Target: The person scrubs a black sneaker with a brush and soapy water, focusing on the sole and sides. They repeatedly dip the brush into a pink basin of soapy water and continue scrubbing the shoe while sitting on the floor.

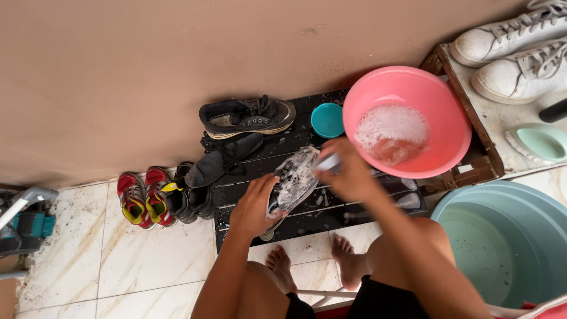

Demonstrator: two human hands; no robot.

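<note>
One soapy black shoe (293, 180) sits in our grasp above the dark slatted mat (307, 218), covered in white foam so that its upper looks grey and wet. Our left hand (255, 208) is clenched around the shoe's heel end from below, fingers wrapped on its side, tilting it up toward us. Our right hand (350, 171) is closed on a small pale brush (328, 162) whose end touches the toe part of the shoe; the hand is blurred, so we cannot tell more about the brush. Just beyond the right hand stands a pink basin (449, 127) holding sudsy water, resting partly on the mat and partly on a wooden frame (472, 171). Beside the basin, toward the wall, is a small teal cup (326, 120). Farther along the mat, near the wall, a black low sneaker (248, 116) lies on its side, and another dark shoe (221, 162) lies just below it. Off the mat on the pale marble tiles, a pair of red and yellow sneakers (142, 198) stands beside more dark shoes (192, 201). To our right is a large pale green tub (508, 236), near our right knee. On the raised surface inside the wooden frame rest two white sneakers (514, 53) and a pale green soap dish (540, 143). Our bare feet (313, 263) rest on the tiles at the mat's near edge.
</note>
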